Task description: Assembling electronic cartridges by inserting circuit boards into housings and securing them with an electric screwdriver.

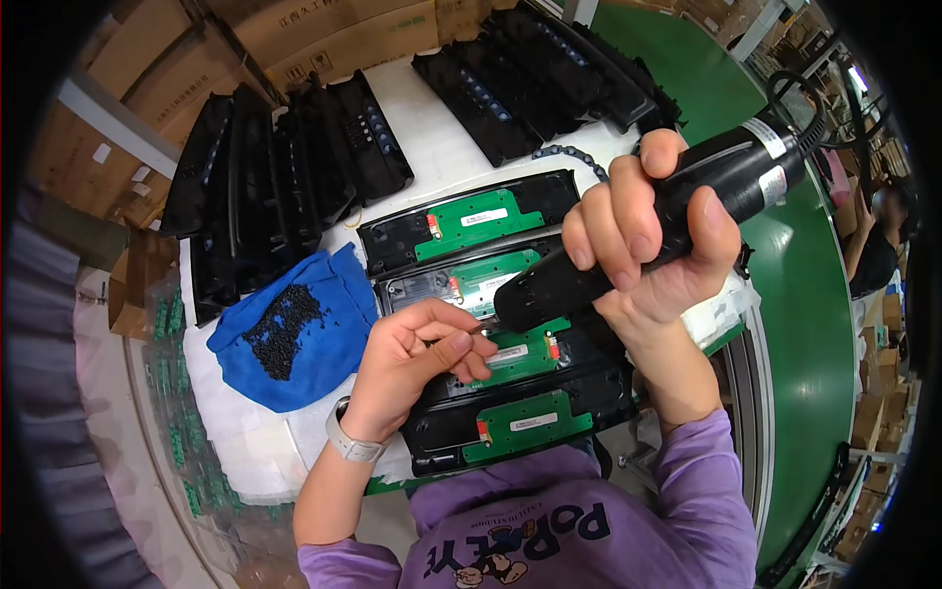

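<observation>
The right hand [662, 285], well to the right of the blue cloth [343, 290], has its fingers and thumb wrapped around a black power screwdriver [559, 285], whose nose slants toward the cloth. Just right of the cloth, the left hand [417, 358] is beside that nose with fingers curled and thumb bent in toward them; I cannot tell whether they pinch anything. Under both hands, right of the cloth, four black panels [599, 398] lie in a row, each bearing a green circuit board [525, 424]. Small black screws [280, 339] are heaped on the cloth; more black panels [368, 137] stand beyond it.
</observation>
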`<state>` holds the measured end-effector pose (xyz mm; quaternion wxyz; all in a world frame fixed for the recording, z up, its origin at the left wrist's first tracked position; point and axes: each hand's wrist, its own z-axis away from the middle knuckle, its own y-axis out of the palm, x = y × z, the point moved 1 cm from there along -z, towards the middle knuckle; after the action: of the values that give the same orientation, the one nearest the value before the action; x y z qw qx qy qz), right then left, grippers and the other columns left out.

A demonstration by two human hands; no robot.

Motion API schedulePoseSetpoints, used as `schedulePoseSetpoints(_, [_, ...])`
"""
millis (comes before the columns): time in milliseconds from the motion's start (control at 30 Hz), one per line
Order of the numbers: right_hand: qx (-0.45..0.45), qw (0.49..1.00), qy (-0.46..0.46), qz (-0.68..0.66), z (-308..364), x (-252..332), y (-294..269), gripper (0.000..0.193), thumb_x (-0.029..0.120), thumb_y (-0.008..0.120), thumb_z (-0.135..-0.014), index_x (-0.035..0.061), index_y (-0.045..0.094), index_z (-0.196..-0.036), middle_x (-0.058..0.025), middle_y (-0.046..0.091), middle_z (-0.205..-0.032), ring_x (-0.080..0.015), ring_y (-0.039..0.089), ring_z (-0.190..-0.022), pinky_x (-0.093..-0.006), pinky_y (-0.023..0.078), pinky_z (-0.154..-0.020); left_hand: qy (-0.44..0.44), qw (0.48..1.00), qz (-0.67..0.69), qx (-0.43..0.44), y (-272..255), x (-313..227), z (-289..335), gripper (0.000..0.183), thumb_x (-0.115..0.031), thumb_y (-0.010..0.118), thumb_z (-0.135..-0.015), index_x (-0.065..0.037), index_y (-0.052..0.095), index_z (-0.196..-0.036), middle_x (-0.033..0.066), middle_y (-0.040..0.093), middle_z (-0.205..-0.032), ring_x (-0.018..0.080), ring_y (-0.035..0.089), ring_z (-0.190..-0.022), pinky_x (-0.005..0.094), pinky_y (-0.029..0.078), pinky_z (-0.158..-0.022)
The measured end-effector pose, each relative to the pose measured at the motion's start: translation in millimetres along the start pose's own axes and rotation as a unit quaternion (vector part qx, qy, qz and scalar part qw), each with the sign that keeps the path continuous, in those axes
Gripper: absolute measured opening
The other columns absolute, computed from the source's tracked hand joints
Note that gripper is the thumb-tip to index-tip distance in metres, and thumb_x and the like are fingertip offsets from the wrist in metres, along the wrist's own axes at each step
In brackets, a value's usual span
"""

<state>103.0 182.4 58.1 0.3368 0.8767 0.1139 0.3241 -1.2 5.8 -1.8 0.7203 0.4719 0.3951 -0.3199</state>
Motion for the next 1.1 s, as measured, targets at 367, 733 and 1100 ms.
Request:
schedulePoseSetpoints(367, [-0.052, 0.998, 0.033, -0.006, 3.7, -5.3, 2.1, 0.026, 0.027, 0.047, -0.084, 0.0054, 0.045, -0.099, -0.0031, 0.044, -0.055, -0.0127, 0.038, -0.038, -0.0315, 0.037, -0.043, -0.009, 1.000, 0.011, 0.010, -2.5, 3.9, -1.6, 0.012, 0.001, 0.057, -0.085, 0.002, 0.056, -0.096, 0.0155, 0.066, -0.089, 0.0185, 0.065, -0.074, 0.0244, 0.050, -0.065])
schedulePoseSetpoints(733, [0.053, 0.975, 0.064, 0.205, 20.8, 9.2, -16.6, 0.030, 0.001, 0.063, -0.068, -0.0011, 0.046, -0.092, -0.0054, 0.050, -0.060, -0.0087, 0.049, -0.051, -0.0207, 0.041, -0.049, 0.135, 0.971, 0.081, -0.182, -14.7, -3.9, -6.7, 0.019, 0.000, 0.036, -0.088, 0.001, 0.043, -0.106, 0.0218, 0.056, -0.108, 0.0250, 0.059, -0.098, 0.0280, 0.046, -0.084])
schedulePoseSetpoints(1100, [0.091, 0.914, 0.134, 0.371, 25.8, 12.0, -8.8, 0.030, 0.006, 0.071, -0.067, 0.0041, 0.045, -0.082, -0.0041, 0.049, -0.059, -0.0125, 0.046, -0.045, -0.0252, 0.038, -0.043, 0.098, 0.979, 0.048, -0.170, -22.8, 2.7, -13.4, 0.014, -0.013, 0.035, -0.097, -0.002, 0.042, -0.101, 0.0188, 0.061, -0.088, 0.0189, 0.061, -0.068, 0.0249, 0.049, -0.062])
